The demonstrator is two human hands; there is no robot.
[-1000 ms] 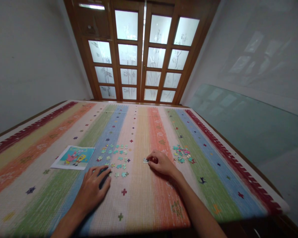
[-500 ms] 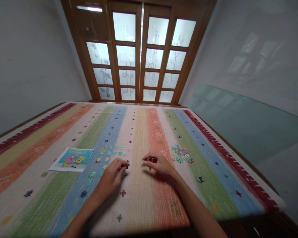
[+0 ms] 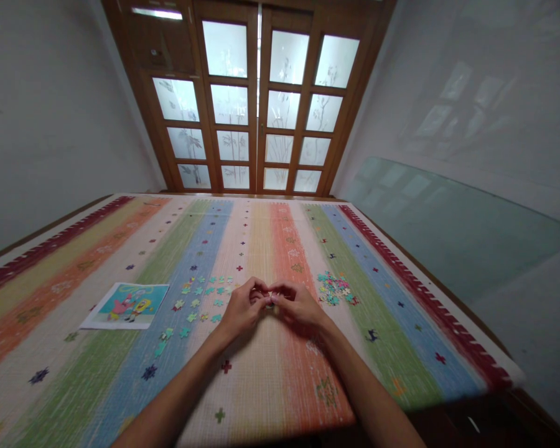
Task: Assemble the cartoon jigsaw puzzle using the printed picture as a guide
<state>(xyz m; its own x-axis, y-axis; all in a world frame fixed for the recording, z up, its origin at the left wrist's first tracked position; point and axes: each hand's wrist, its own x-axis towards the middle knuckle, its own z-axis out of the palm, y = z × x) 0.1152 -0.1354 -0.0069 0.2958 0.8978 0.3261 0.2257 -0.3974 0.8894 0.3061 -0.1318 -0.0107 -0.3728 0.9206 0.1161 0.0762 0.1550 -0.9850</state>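
Note:
My left hand and my right hand meet above the tablecloth, fingers curled and thumb tips together. Both pinch what looks like a small jigsaw piece, mostly hidden by the fingertips. Left of my left hand, loose jigsaw pieces, mostly teal and green, lie spread out in loose rows. Beyond my right hand is a heaped pile of mixed jigsaw pieces. A printed cartoon picture with pink and yellow figures lies flat at the left.
A striped tablecloth covers the long table. Beyond its far end stand wooden doors with frosted panes. White walls rise on both sides, with a pale green glass panel along the right one.
My hands have come together from a gap apart; the left moved right and up, and their fingertips now meet. The view has shifted slightly.

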